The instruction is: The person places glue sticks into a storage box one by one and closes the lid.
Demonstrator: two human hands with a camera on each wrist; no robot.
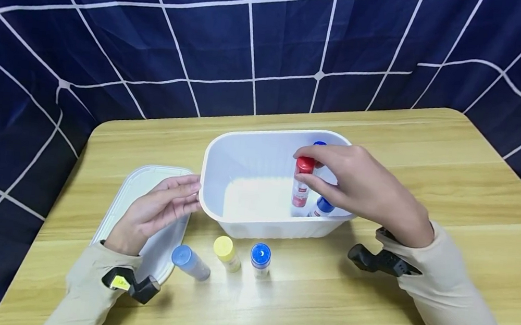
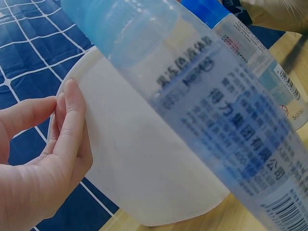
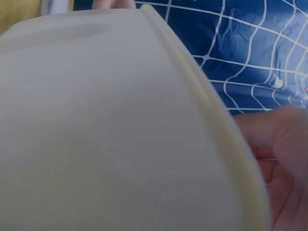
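A white plastic box [image 1: 273, 230] stands on the table, its left rim pinched between the thumb and fingers of my left hand [image 1: 156, 212]. Over the box's right part, my right hand [image 1: 362, 185] pinches a red-capped glue stick [image 1: 301, 189], held upright inside the walls. Close by in the box are one blue-capped glue stick [image 1: 323, 207] and another blue cap [image 1: 320, 143], partly hidden by the hand. The right wrist view shows mostly the box's outer wall [image 3: 106, 115], which hides the glue stick there.
In front of the box stand a light-blue glue stick [image 1: 190, 262], a yellow-capped one [image 1: 227, 253] and a blue-capped one [image 1: 260, 259]. A white lid [image 1: 164, 252] lies under my left forearm. Behind the wooden table [image 1: 430, 163] hangs a dark blue checked cloth [image 1: 291, 40].
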